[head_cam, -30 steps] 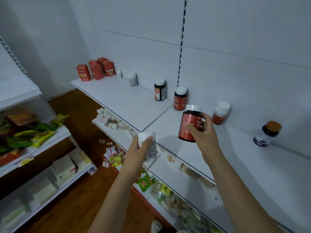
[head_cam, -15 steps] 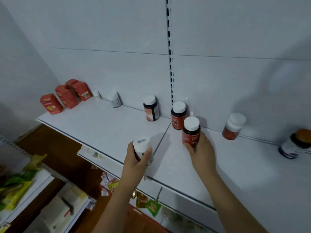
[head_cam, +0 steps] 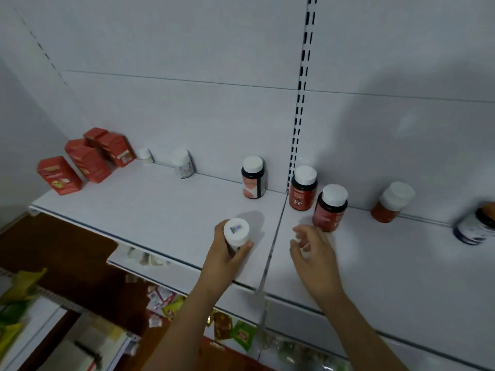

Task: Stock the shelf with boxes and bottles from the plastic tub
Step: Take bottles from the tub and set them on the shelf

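My left hand (head_cam: 226, 257) grips a white bottle (head_cam: 236, 234) with a white cap, held upright just above the white shelf (head_cam: 166, 210). A red bottle with a white cap (head_cam: 330, 208) stands on the shelf in front of another red bottle marked "Fe" (head_cam: 302, 188). My right hand (head_cam: 314, 253) hovers a little in front of that red bottle, fingers loosely spread and holding nothing. The plastic tub is out of view.
Along the shelf's back stand several red boxes (head_cam: 85, 159), two small white bottles (head_cam: 183, 163), a dark bottle with a pink label (head_cam: 253, 178), a tilted red bottle (head_cam: 392, 203) and a dark blue jar (head_cam: 476, 224). Lower shelves hold packets (head_cam: 241, 333).
My right hand has let go of the red bottle, which now stands on the shelf, and has drawn back toward me. My left hand has kept hold of the white bottle.
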`<state>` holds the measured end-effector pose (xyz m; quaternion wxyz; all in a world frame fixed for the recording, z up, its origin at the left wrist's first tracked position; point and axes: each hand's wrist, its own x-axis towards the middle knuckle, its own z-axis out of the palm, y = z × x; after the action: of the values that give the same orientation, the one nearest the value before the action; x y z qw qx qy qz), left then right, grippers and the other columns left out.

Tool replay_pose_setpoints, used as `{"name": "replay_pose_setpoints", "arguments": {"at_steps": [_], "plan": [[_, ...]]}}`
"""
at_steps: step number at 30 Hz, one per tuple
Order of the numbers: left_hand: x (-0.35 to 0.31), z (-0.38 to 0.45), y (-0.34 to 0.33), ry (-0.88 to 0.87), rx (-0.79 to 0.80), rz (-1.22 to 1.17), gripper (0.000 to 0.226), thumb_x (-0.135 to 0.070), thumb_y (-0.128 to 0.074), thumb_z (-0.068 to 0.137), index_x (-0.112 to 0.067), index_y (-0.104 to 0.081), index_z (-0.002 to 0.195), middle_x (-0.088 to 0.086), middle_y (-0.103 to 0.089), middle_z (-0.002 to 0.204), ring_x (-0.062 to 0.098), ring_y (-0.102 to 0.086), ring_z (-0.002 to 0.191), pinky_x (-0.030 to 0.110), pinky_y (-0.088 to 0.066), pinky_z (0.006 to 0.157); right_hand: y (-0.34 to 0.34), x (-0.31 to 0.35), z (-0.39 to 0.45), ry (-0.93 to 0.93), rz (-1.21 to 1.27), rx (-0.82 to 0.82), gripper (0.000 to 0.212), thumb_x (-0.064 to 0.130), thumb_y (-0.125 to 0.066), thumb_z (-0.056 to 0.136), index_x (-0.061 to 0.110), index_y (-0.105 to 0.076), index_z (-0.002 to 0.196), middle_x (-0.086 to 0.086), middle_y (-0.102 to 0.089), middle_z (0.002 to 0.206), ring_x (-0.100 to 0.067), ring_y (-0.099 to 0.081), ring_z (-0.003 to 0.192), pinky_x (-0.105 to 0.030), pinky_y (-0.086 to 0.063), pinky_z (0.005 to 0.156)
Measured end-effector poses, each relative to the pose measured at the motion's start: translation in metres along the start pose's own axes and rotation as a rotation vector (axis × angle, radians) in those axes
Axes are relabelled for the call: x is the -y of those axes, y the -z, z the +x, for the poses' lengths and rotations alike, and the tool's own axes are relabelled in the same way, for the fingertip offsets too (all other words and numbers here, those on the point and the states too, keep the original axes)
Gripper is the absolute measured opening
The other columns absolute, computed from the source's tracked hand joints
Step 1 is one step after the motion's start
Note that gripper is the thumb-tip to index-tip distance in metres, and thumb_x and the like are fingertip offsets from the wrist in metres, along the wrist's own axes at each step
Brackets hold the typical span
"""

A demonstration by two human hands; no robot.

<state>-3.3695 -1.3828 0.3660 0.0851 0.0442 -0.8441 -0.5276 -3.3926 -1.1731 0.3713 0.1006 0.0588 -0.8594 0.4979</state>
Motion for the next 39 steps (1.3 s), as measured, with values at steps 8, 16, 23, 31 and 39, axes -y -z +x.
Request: {"name": "replay_pose_setpoints", "arguments": {"at_steps": [8,16,23,31,39], "plan": [[0.062,-0.007,0.065,-0.240,0.066,0.589,0.080,-0.074,-0.044,0.089,-0.023,-0.036,0.150,-0.007,-0.037,0.155,0.011,-0.027,0.146,0.034,-0.010,0.124,-0.074,0.044,0.011,-0.052,0.084,0.414,0.076,0.039,-0.081,0.078,0.036,-0.041,0.143,0.021,-0.051,0.133,0.002,-0.051,0.120,-0.021,-0.044,0.102],[0.117,-0.003,0.173,-0.268,-0.003,0.678,0.062,-0.063,-0.039,0.097,-0.023,-0.049,0.144,-0.007,-0.037,0.156,0.007,-0.027,0.146,0.039,-0.019,0.123,-0.151,0.091,0.033,-0.067,0.120,0.257,0.061,0.032,-0.085,0.075,0.026,-0.050,0.125,0.008,-0.063,0.109,-0.012,-0.063,0.096,-0.018,-0.048,0.075],[0.136,0.042,0.222,-0.120,-0.039,0.708,0.066,-0.067,-0.029,0.094,-0.028,-0.047,0.145,-0.002,-0.034,0.159,0.016,-0.029,0.146,0.029,-0.020,0.118,-0.234,0.123,0.096,0.045,0.087,0.234,0.056,0.033,-0.085,0.074,0.022,-0.057,0.121,0.005,-0.063,0.112,-0.013,-0.060,0.099,-0.027,-0.049,0.084],[0.155,0.122,0.256,-0.013,0.039,0.821,0.084,-0.075,-0.020,0.084,-0.027,-0.033,0.151,0.002,-0.022,0.163,0.020,-0.017,0.151,0.038,-0.018,0.121,-0.286,0.093,0.138,0.025,-0.461,-0.083,0.048,0.041,-0.081,0.074,0.003,-0.064,0.098,-0.017,-0.065,0.098,-0.039,-0.058,0.097,-0.046,-0.045,0.082],[0.171,0.151,0.258,-0.071,-0.040,0.887,0.074,-0.071,-0.023,0.092,-0.029,-0.033,0.152,0.002,-0.027,0.161,0.020,-0.020,0.149,0.038,-0.016,0.118,-0.298,0.090,0.142,-0.051,-0.580,-0.097,0.075,0.052,-0.056,0.086,-0.004,-0.050,0.135,-0.024,-0.057,0.126,-0.041,-0.053,0.113,-0.049,-0.044,0.097]]}}
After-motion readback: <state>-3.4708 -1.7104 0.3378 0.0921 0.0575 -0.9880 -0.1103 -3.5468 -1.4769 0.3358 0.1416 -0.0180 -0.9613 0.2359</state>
